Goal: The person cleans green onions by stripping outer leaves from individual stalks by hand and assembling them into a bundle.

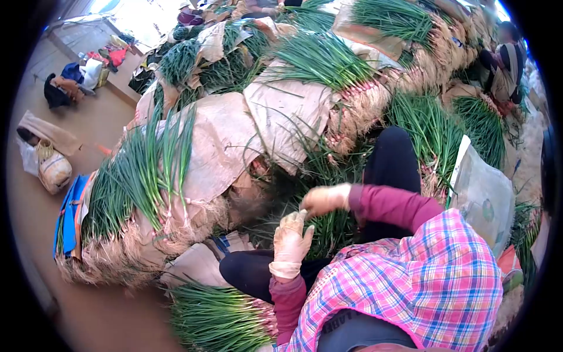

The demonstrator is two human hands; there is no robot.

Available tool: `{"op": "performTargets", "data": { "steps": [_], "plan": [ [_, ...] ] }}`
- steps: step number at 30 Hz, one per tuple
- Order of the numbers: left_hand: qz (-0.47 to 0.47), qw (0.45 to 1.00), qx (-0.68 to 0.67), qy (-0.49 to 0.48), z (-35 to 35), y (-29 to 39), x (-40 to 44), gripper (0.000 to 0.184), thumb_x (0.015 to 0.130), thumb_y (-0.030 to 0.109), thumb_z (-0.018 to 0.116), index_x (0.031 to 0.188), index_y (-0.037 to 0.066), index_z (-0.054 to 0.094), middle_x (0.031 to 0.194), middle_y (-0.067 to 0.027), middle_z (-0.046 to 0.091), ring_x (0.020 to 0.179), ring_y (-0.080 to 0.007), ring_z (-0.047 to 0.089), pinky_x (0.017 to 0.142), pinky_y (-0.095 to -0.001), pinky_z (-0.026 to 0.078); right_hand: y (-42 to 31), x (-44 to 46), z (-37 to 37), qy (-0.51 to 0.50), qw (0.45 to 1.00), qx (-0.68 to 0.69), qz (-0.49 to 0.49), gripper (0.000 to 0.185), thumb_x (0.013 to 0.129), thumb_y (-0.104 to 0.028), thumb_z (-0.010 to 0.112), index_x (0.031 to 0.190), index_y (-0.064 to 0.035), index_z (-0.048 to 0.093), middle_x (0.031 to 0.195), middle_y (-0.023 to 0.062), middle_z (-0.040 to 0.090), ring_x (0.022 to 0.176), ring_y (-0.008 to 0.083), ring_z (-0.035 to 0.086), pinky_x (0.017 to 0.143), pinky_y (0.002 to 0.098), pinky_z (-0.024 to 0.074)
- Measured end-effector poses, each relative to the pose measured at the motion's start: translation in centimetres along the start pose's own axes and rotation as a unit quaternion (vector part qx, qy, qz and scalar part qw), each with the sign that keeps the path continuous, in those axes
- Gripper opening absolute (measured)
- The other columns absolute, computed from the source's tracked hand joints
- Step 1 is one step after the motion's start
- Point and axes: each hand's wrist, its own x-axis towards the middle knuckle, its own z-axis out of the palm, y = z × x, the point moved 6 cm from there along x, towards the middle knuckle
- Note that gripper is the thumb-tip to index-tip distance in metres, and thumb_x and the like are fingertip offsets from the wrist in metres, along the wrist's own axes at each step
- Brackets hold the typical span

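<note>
Both my hands wear pale, thin gloves and meet above a pile of green onion leaves (328, 234) between my knees. My left hand (290, 240) is raised with its fingers stretched up and its thumb apart. From the right, my right hand (325, 199) reaches across, its fingers bent and closed at the left fingertips. What they pinch, if anything, is too small to make out. Below my left knee lies a bundle of green onions (223, 317) with pinkish bulbs. Another bunch of green onions (425, 135) stands beyond my right knee.
A long heap of green onions (141, 170), roots outward, is partly covered by beige sacks (217, 141). A clear plastic sheet (484, 188) stands at my right. Another person (507, 64) sits at the upper right. Bags (56, 167) and clothing lie on the floor at left.
</note>
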Motion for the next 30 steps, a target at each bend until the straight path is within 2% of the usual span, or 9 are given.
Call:
{"op": "performTargets", "data": {
  "steps": [2, 7, 10, 16, 19, 22, 24, 26, 30],
  "plan": [
    [0.003, 1.000, 0.015, 0.022, 0.7, 1.4, 2.2, 0.052, 0.078, 0.014, 0.071, 0.127, 0.007, 0.055, 0.119, -0.0158, 0.059, 0.112, -0.0339, 0.054, 0.096, -0.0410, 0.043, 0.1, -5.2, -9.5, 0.152, 0.984, 0.061, -0.063, 0.030, 0.086, -0.030, 0.062, 0.103, -0.0047, 0.067, 0.097, 0.0167, 0.067, 0.089, 0.0321, 0.064, 0.082, 0.0401, 0.0507],
    [0.041, 0.990, 0.018, 0.135, 1.8, 1.3, 7.9, 0.053, 0.079, 0.015, 0.070, 0.128, 0.005, 0.053, 0.125, -0.0188, 0.055, 0.121, -0.0372, 0.048, 0.103, -0.0439, 0.037, 11.1, -17.0, -23.5, 0.405, 0.899, 0.073, 0.152, 0.019, 0.092, -0.016, 0.061, 0.108, -0.0056, 0.066, 0.098, 0.0031, 0.066, 0.092, 0.0117, 0.058, 0.084, 0.0279, 0.0476],
    [0.006, 0.972, 0.031, 0.233, 1.2, -2.5, 12.4, 0.051, 0.078, 0.015, 0.071, 0.125, 0.004, 0.055, 0.121, -0.0177, 0.058, 0.117, -0.0347, 0.051, 0.102, -0.0417, 0.039, 20.4, -22.8, -25.7, 0.502, 0.842, 0.085, 0.179, 0.025, 0.090, -0.021, 0.060, 0.108, -0.0048, 0.066, 0.098, 0.0104, 0.068, 0.093, 0.0211, 0.063, 0.087, 0.0323, 0.0471],
    [-0.017, 0.976, 0.006, 0.217, -0.6, -6.8, 22.4, 0.046, 0.080, 0.014, 0.068, 0.123, 0.003, 0.057, 0.115, -0.0183, 0.061, 0.109, -0.0348, 0.055, 0.097, -0.0401, 0.042, 29.8, -28.2, -29.8, 0.551, 0.777, -0.037, 0.303, 0.028, 0.083, -0.021, 0.062, 0.105, -0.0050, 0.065, 0.091, 0.0136, 0.067, 0.085, 0.0235, 0.064, 0.077, 0.0365, 0.0484],
    [-0.024, 0.967, -0.186, 0.170, 0.3, -4.6, 25.6, 0.044, 0.082, 0.007, 0.069, 0.122, -0.003, 0.056, 0.113, -0.0171, 0.063, 0.106, -0.0278, 0.060, 0.094, -0.0355, 0.045, 30.8, -27.5, -32.3, 0.580, 0.738, 0.058, 0.340, 0.029, 0.085, -0.026, 0.059, 0.108, -0.0096, 0.065, 0.086, 0.0159, 0.067, 0.075, 0.0274, 0.066, 0.069, 0.0378, 0.0504],
    [-0.104, 0.842, -0.526, 0.054, 5.2, -2.7, 28.1, 0.041, 0.090, 0.012, 0.064, 0.127, -0.001, 0.053, 0.119, -0.0116, 0.059, 0.107, -0.0201, 0.057, 0.095, -0.0317, 0.045, 33.3, -24.7, -35.5, 0.571, 0.757, -0.040, 0.316, 0.030, 0.086, -0.028, 0.059, 0.110, -0.0101, 0.065, 0.091, 0.0166, 0.067, 0.083, 0.0299, 0.066, 0.074, 0.0372, 0.0503],
    [-0.109, 0.856, -0.506, 0.015, 9.3, -3.9, 30.7, 0.045, 0.092, 0.014, 0.062, 0.132, -0.001, 0.048, 0.123, -0.0100, 0.056, 0.109, -0.0188, 0.056, 0.094, -0.0298, 0.045, 34.5, -21.8, -36.3, 0.546, 0.781, -0.044, 0.299, 0.032, 0.086, -0.030, 0.061, 0.112, -0.0118, 0.066, 0.096, 0.0158, 0.068, 0.090, 0.0330, 0.065, 0.080, 0.0380, 0.0497],
    [-0.164, 0.778, -0.606, -0.028, 10.7, -2.2, 33.6, 0.056, 0.090, 0.014, 0.065, 0.138, 0.001, 0.040, 0.128, -0.0119, 0.051, 0.114, -0.0204, 0.053, 0.097, -0.0332, 0.045, 34.5, -18.1, -37.3, 0.511, 0.828, -0.063, 0.220, 0.048, 0.082, -0.038, 0.067, 0.119, -0.0066, 0.061, 0.110, 0.0186, 0.066, 0.102, 0.0313, 0.063, 0.093, 0.0363, 0.0453],
    [-0.179, 0.679, -0.711, -0.020, 15.6, -2.7, 38.0, 0.073, 0.092, 0.026, 0.064, 0.147, 0.000, 0.024, 0.138, -0.0174, 0.042, 0.124, -0.0296, 0.046, 0.107, -0.0393, 0.036, 33.6, -13.0, -33.7, 0.315, 0.835, -0.035, 0.450, 0.069, 0.069, -0.050, 0.076, 0.108, 0.0047, 0.061, 0.104, 0.0206, 0.066, 0.094, 0.0344, 0.065, 0.085, 0.0388, 0.0502]
  ]
}}
